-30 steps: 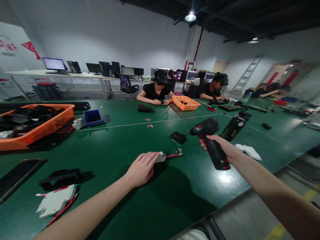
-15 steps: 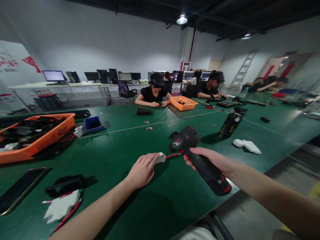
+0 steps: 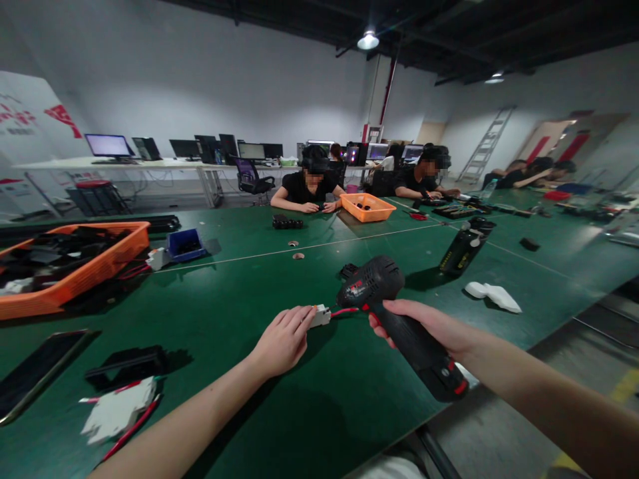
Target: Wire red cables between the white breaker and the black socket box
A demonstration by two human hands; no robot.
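My left hand point(image 3: 283, 338) is closed over a small white circuit breaker point(image 3: 321, 315) on the green table; its fingers cover much of it. A short red wire point(image 3: 344, 311) sticks out of the breaker's right end. In my right hand point(image 3: 424, 324) is a black cordless screwdriver point(image 3: 379, 283), gripped by its handle, with its nose pointing left toward the breaker. Whether its bit touches the breaker I cannot tell. Behind the tool's nose lies a small black part point(image 3: 348, 271). At the lower left, another white breaker point(image 3: 120, 407) with red wires lies beside a black plastic frame point(image 3: 127, 367).
An orange basket point(image 3: 100, 269) of black parts stands at the left, beside a small blue bin point(image 3: 186, 246). A phone point(image 3: 42, 369) lies at the near left. To the right are a black bottle point(image 3: 464, 249) and a white object point(image 3: 493, 295). Co-workers sit across the table point(image 3: 239, 293).
The screwdriver in my right hand has shifted slightly right and down. My left hand stays on the breaker. The view has moved a little.
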